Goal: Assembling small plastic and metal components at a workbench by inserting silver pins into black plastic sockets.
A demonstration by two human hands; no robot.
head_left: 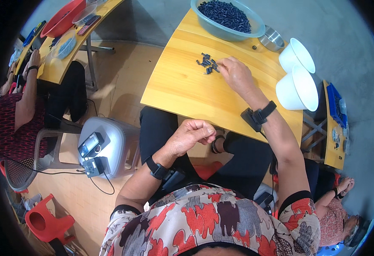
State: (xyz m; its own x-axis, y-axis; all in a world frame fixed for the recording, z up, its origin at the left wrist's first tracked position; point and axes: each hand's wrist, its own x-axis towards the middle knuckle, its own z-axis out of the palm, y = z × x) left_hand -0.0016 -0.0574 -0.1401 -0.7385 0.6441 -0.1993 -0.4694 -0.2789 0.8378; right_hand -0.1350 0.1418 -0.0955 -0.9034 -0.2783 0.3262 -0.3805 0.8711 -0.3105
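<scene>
Tabletop [182, 91], as I read it in the head view: the left edge and the near edge meet at a corner ahead of the left knee. Plain wood runs from the pile of small dark parts [206, 64] to both edges, leaving me working room on those sides. The far side is tighter: a blue-green basin [238, 37] filled with dark parts sits there, with a metal bowl [272, 40] just beside it. Two white tubs [287, 91] line the right side, near the right forearm [280, 132].

Right hand [231, 73] reaches over the table from the near side, palm down, fingertips at the pile's right side; I cannot tell whether they grip a part. Left hand [191, 136] appears just off the near edge, above the lap, fingers curled and thumb near the index finger; I cannot tell whether anything is inside. The hands are well apart. Each wrist carries a black strap [157, 170].
</scene>
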